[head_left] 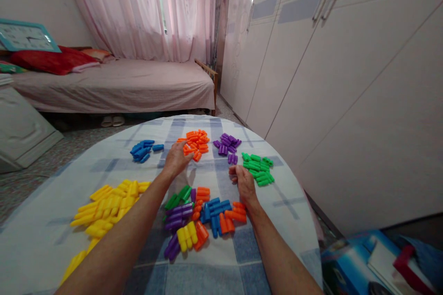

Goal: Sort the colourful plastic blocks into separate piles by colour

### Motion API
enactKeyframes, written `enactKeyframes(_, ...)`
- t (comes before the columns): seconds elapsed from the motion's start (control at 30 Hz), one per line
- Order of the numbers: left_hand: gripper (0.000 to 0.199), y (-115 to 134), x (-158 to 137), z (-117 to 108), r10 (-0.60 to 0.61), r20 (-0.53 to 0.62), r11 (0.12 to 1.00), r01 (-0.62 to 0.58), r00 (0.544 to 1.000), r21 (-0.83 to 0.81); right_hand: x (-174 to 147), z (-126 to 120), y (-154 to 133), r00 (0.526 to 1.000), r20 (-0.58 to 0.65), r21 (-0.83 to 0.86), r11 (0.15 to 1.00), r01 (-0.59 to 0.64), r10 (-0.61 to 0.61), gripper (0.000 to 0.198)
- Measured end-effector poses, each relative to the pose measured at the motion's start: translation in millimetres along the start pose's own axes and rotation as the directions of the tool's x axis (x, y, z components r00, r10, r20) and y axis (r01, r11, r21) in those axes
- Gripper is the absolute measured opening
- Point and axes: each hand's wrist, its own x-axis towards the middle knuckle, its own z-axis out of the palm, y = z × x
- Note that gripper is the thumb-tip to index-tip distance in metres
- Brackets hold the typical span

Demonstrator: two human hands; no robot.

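My left hand (177,160) is at the near left side of a pile of orange plastic pieces (198,137), thumb and fingers apart and touching or just above the nearest ones. My right hand (244,183) hovers palm inward between a purple pile (226,143) and a green pile (259,166). Its fingers are loosely curled and apart, with nothing seen in them. Between my forearms lies a mixed-colour group of ribbed pieces, with blue (215,212), yellow (187,236), orange (236,213), purple (178,216) and dark green (178,197) ones close together.
A large yellow pile (114,205) lies left, partly behind my left forearm. A small blue pile (142,150) sits at the far left of the round, cloth-covered table (207,281). Beyond stand a bed (152,80) and a white wardrobe (328,101); a blue box (346,262) is low right.
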Motion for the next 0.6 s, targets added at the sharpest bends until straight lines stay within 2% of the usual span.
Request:
enactKeyframes(0.03,0.047,1.1,-5.6,-2.9,0.033,0.026,0.999,-0.034,0.999,0.027,0.0,0.0,-0.4,1.0,-0.001,-0.003,1.0,0.0,0.0,0.047)
enactKeyframes(0.1,0.041,3.1,-26.1,-10.6,0.149,0.156,0.988,-0.153,0.977,0.014,-0.1,0.0,-1.4,1.0,-0.001,-0.007,1.0,-0.005,0.005,0.047)
enactKeyframes(0.2,0.038,6.0,-65.2,-23.4,0.324,0.382,0.945,-0.312,0.865,-0.096,-0.6,0.2,-3.2,1.0,0.005,-0.016,1.0,-0.011,0.011,0.046)
enactKeyframes(0.27,0.037,8.6,-85.4,-28.8,0.367,0.456,0.928,-0.352,0.811,-0.121,-1.3,0.4,-5.2,1.0,0.008,-0.021,1.0,-0.009,0.009,0.045)
enactKeyframes(0.37,0.037,14.3,-98.3,-27.2,0.358,0.479,0.929,-0.356,0.802,-0.099,-2.1,0.6,-8.6,1.0,0.001,-0.019,1.0,-0.007,0.007,0.044)
enactKeyframes(0.6,0.028,24.2,-94.3,-6.1,0.311,0.504,0.937,-0.347,0.806,-0.024,-1.5,0.5,-8.9,1.0,0.0,-0.027,1.0,0.008,-0.008,0.046)
